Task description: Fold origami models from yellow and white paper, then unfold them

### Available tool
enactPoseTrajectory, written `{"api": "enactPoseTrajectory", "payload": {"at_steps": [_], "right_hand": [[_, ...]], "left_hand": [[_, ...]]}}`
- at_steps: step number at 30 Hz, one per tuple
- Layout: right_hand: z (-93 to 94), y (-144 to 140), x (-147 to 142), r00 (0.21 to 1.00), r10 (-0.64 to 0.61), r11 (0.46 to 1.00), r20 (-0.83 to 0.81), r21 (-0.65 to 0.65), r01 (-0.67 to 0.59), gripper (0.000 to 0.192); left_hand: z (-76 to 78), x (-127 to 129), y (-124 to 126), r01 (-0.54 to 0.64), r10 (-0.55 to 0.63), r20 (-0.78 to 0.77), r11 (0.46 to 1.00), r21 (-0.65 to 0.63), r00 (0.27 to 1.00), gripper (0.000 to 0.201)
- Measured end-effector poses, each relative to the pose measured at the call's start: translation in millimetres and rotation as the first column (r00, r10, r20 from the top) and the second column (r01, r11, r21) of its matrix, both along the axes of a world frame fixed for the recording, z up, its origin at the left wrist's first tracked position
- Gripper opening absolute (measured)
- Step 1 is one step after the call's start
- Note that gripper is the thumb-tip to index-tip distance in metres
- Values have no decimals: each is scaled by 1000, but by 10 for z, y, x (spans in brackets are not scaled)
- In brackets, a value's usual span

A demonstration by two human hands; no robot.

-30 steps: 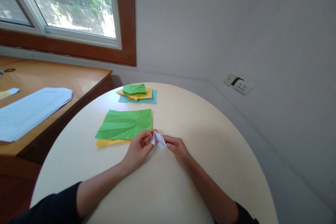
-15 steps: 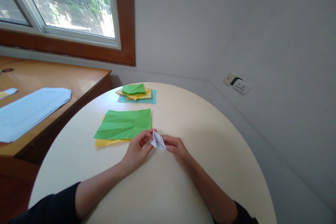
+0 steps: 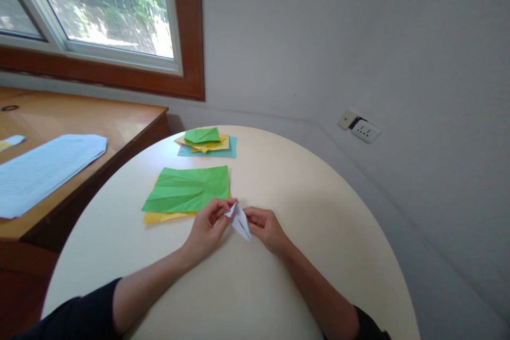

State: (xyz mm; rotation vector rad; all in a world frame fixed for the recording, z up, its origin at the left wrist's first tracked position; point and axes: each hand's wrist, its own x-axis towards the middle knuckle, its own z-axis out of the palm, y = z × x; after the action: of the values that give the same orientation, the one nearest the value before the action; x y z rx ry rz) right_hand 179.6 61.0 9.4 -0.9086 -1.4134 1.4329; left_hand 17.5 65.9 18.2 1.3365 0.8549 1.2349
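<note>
Green sheet [image 3: 187,189] at 11 o'clock of the hands, on the round table [image 3: 319,212]. Left hand [image 3: 207,227] and right hand [image 3: 266,228] — fingers pinched closed — grip the folded white paper [image 3: 240,220] between them, at table centre.

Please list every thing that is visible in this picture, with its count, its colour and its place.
folded paper piece: one, white, held between both hands above the table.
round table: one, cream, centre.
large sheets: two, green over yellow, flat beside the left hand.
small paper stack: green on yellow on teal, far edge of the table.
printed papers: pale blue-white, on the wooden desk at left.
window: one, brown frame, upper left.
wall socket: white, on the right wall.
left hand: one, pinching the white paper.
right hand: one, holding its other side.
</note>
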Motion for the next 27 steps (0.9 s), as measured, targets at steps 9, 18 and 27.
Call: {"api": "enactPoseTrajectory", "payload": {"at_steps": [9, 18, 27], "right_hand": [[-38, -12, -17, 999, -37, 998, 35, -39, 39, 25], [-110, -9, -26, 997, -72, 996, 23, -55, 73, 24], [11, -69, 5, 993, -16, 999, 114, 40, 11, 19]], "left_hand": [[81, 16, -14, 7, -6, 32, 999, -48, 999, 30], [35, -5, 0, 100, -89, 64, 975, -197, 994, 34], [60, 52, -10, 87, -56, 143, 971, -221, 988, 47]]}}
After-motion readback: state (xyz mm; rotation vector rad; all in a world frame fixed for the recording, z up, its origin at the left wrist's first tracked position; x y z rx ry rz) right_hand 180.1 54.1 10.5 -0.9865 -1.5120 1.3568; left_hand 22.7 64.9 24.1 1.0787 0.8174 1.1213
